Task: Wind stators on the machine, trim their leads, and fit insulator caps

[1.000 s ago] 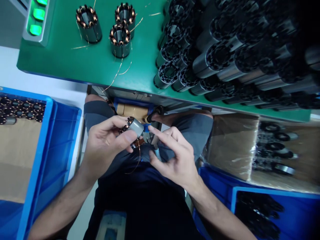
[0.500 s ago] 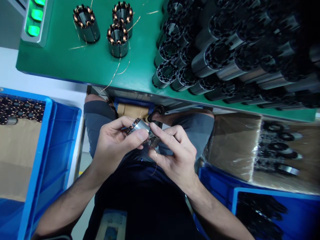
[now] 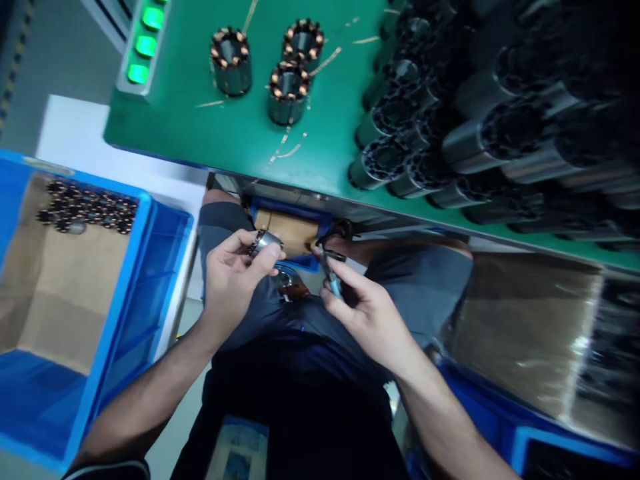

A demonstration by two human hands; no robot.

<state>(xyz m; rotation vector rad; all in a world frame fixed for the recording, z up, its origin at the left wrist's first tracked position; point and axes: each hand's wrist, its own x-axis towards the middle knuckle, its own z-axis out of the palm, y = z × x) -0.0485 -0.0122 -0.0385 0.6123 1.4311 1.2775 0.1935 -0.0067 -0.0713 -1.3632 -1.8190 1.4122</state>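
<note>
My left hand holds a small motor stator, a silver cylinder with dark slotted ends, between thumb and fingers above my lap. In my right hand is a small pair of pliers with a light blue handle, its dark jaws pointing up and away from me. A gap separates the pliers from the stator. On the green bench top stand a wound stator with copper coils, and to its right a second one touching a third behind it.
Many dark stator cores are stacked on the right of the green bench. To the left, a blue crate holds cardboard and several wound stators. Cut wire bits lie on the bench. A plastic-covered carton is at the right.
My hands have moved apart; the pliers came away from the stator and now show clearly. The whole view has shifted, so the bench and crate appear further right.
</note>
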